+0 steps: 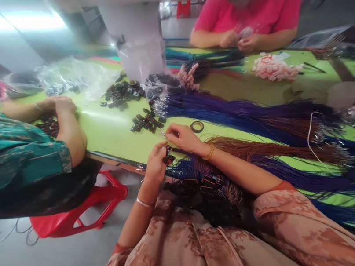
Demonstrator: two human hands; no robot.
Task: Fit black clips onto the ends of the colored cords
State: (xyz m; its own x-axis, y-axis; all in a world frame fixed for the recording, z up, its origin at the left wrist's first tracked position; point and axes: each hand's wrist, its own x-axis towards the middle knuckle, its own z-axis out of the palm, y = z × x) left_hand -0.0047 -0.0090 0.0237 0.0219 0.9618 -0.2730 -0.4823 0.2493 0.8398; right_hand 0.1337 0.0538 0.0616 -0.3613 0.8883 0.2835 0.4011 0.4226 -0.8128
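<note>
My left hand (155,163) is closed around a small black plastic connector (168,155), held upright near the table's front edge. Just above it, my right hand (183,137) pinches a wire end with a silvery metal tip (163,134); the wire itself is mostly hidden by the fingers. The two hands nearly meet. More black connectors (146,122) lie loose on the green table beyond them. A pile of black connectors with wires (211,194) rests in my lap. Bundles of blue and purple wires (213,105) and brown wires (259,147) stretch to the right.
A roll of black tape (197,126) lies beside my right hand. At left a co-worker in a green top (16,148) handles dark parts; across the table sits another in pink (250,15). Pale pink connectors (272,67) lie in a heap. A red stool (81,205) stands at left.
</note>
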